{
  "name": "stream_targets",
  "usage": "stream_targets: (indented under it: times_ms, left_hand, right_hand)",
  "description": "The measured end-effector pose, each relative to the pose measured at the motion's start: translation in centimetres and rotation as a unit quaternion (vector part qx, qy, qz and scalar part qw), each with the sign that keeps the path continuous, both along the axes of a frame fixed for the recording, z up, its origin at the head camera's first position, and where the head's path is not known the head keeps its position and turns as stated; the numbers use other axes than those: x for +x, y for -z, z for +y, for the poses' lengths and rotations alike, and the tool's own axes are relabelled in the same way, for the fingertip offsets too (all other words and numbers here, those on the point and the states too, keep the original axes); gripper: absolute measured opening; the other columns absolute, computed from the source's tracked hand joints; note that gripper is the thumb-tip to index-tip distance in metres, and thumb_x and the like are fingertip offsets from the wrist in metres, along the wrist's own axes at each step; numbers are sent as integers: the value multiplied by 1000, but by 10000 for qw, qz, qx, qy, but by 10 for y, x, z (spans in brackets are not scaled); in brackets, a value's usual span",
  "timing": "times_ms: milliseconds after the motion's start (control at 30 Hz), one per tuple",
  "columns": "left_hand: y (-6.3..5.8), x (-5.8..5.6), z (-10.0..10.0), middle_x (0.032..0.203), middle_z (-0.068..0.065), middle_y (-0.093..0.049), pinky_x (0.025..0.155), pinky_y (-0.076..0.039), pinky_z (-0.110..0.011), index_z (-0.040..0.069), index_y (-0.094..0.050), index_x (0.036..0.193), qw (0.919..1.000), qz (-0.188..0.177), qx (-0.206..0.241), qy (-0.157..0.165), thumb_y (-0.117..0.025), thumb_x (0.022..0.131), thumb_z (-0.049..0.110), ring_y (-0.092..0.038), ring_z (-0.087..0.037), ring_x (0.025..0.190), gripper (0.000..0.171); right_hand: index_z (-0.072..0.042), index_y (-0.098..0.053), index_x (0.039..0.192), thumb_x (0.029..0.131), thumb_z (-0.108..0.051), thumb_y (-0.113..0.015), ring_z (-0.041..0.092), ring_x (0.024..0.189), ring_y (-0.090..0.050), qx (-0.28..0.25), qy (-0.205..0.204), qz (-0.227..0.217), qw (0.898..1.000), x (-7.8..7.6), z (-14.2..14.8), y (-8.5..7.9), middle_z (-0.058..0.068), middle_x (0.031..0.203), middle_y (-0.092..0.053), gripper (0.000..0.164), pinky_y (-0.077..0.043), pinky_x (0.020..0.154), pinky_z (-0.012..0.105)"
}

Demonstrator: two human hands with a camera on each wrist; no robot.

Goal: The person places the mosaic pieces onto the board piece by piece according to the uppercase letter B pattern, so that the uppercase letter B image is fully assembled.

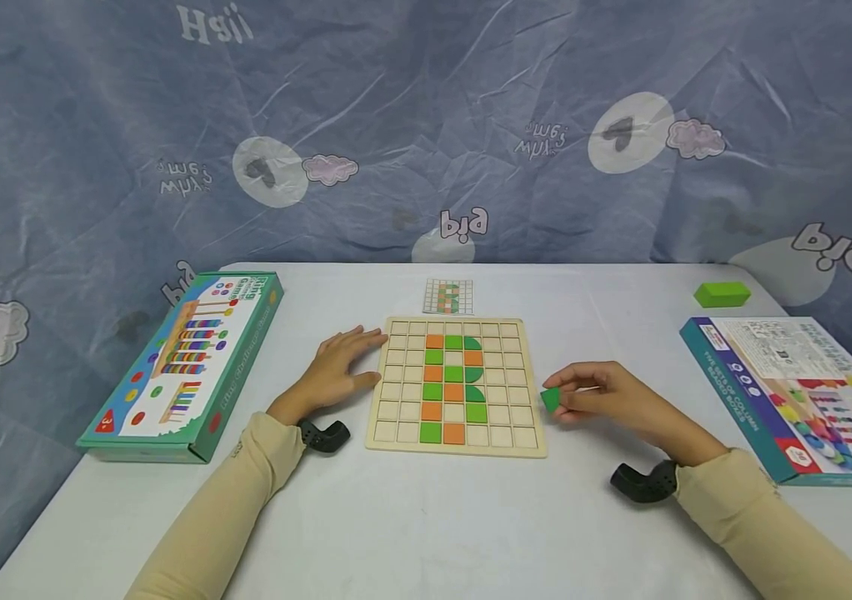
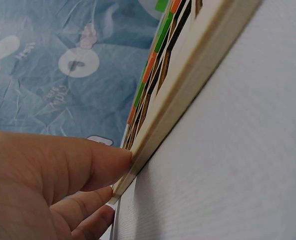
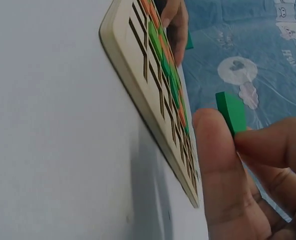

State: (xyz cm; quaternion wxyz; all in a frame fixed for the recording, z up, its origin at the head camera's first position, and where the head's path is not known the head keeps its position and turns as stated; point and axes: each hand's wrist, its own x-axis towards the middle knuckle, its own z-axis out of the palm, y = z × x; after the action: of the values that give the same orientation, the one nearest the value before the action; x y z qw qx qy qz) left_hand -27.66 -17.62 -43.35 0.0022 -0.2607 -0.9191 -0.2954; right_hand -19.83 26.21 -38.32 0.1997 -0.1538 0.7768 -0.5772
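Observation:
A wooden grid board (image 1: 388, 417) lies flat on the table, with orange, light green and dark green pieces (image 1: 453, 392) set in its middle columns. Between thumb and fingertips my right hand (image 1: 606, 396) pinches a small green block (image 3: 231, 112), held just off the board's right edge. The block's full outline is partly hidden by the fingers. My left hand (image 1: 328, 375) rests at the board's left side. In the left wrist view its thumb (image 2: 110, 162) touches the board's edge, the fingers extended.
Behind the board lies a small printed pattern card (image 1: 448, 297). A teal game box (image 1: 201, 358) stands on the left, another box (image 1: 801, 400) on the right. Near the back right corner sits a bright green block (image 1: 722, 294). A blue patterned cloth (image 1: 396, 125) hangs behind the table.

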Motion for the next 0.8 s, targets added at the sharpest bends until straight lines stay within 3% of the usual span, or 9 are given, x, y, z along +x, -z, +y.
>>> stream_targets:
  times_ms: [300, 500, 800]
  left_hand:
    - [3, -3, 0, 167, -17, -46, 128, -14, -67, 5, -55, 158, 10000, -9, 4, 1, -68, 95, 24, -28, -43, 161, 67]
    - [2, -2, 0, 168, -17, -46, 129, -13, -66, 5, -54, 158, 10000, -16, -17, -11, -68, 95, 24, -28, -43, 161, 68]
    - [1, -1, 0, 168, -17, -46, 129, -14, -67, 5, -55, 158, 10000, 5, -50, -16, -68, 95, 24, -28, -43, 161, 67]
  right_hand:
    - [22, -60, 130, 103, -1, -66, 13, 91, -78, -264, -407, -212, 9986, 0, -21, -1, 12, 103, -78, 37, -65, 82, 29]
    - [23, -61, 126, 100, 3, -67, 13, 87, -78, -224, -433, -260, 9985, -3, -36, 2, 14, 97, -79, 33, -65, 80, 28]
    - [20, -62, 121, 97, 8, -63, 14, 82, -76, -45, -823, -277, 9962, -3, -59, 6, 14, 93, -77, 27, -65, 76, 27]
